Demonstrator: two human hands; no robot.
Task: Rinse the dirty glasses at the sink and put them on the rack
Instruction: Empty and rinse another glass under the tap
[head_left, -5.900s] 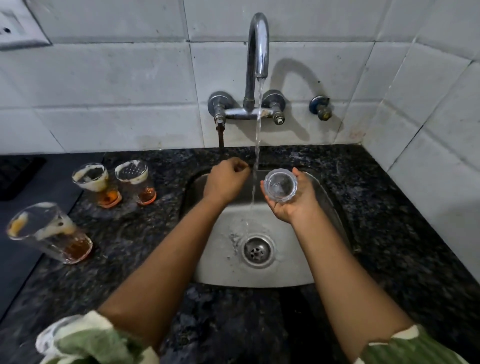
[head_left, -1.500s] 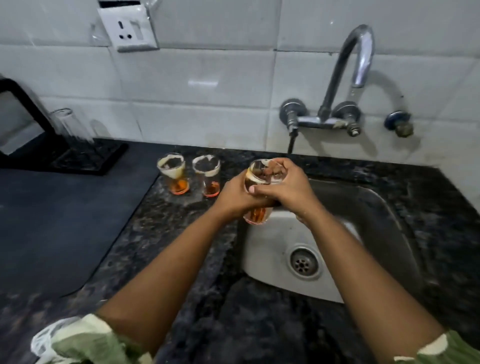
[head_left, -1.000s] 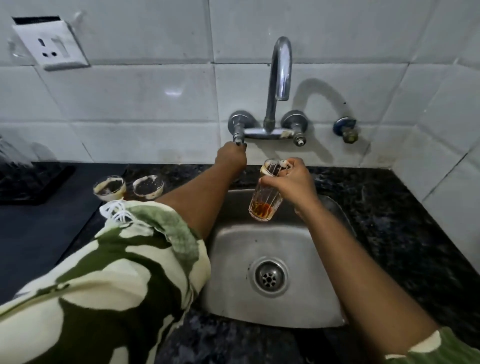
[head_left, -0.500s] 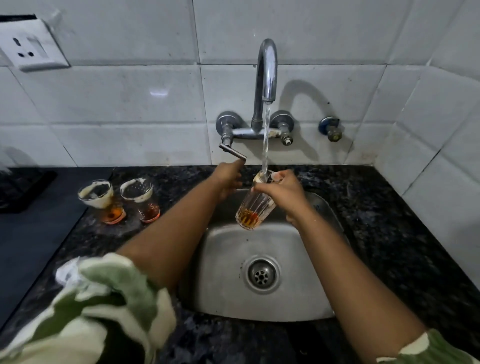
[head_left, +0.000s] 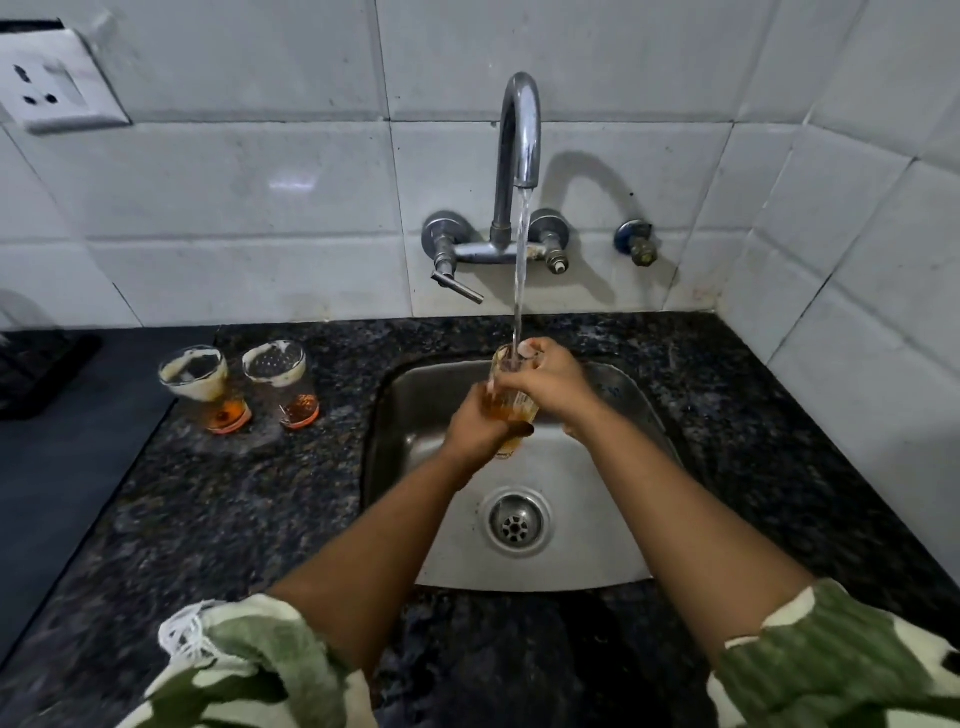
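Note:
A dirty glass with amber liquid in its base is held upright over the steel sink, right under the running stream from the tap. My left hand wraps its lower part. My right hand grips near the rim, fingers at the mouth. Two more dirty glasses, one and another, stand on the dark stone counter left of the sink, each with foam on the walls and orange dregs. The black rack shows only at the far left edge.
The tap's lever handle sticks out at the left of the mixer. A small valve sits on the wall to the right. A wall socket is at upper left. Tiled walls close the back and right side.
My left hand came off the tap lever and now holds the glass base. Water keeps running into the glass, which sits lower over the sink.

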